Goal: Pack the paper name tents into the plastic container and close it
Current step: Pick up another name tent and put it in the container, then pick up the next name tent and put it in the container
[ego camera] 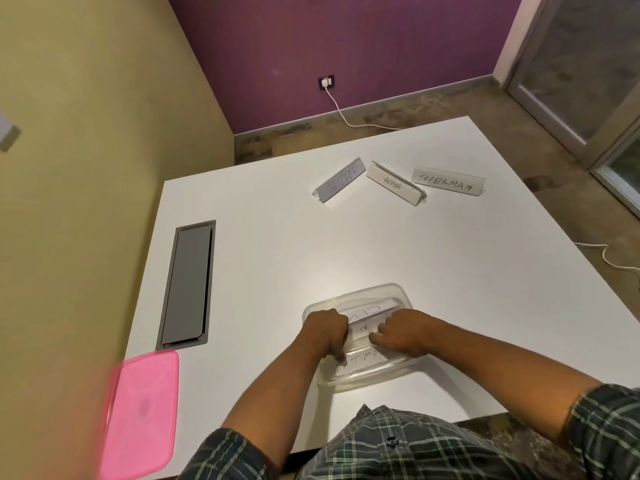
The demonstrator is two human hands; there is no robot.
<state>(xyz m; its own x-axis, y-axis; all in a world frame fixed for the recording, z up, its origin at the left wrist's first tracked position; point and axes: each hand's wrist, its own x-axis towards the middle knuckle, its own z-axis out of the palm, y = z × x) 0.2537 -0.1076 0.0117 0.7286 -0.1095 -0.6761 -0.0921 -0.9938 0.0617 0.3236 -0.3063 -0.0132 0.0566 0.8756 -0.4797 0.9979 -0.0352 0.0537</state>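
A clear plastic container [398,296] sits near the table's front edge. Inside lie three flattened name tents; the middle one [362,330] shows "GER", the near one [360,362] "B T MA", the far one [372,311] is partly hidden. My left hand [325,332] and my right hand [403,332] are both inside the container, fingers pressing on the middle tent's ends. Three name tents stand at the far side: a grey one [341,180], "ALPHA" [394,183] and "SUPERMAN" [446,181]. The pink lid [142,414] lies at the front left corner.
A grey cable hatch [188,285] is set into the white table [277,237] at the left. A yellow wall runs along the left side. A white cable [609,258] trails on the floor past the right edge.
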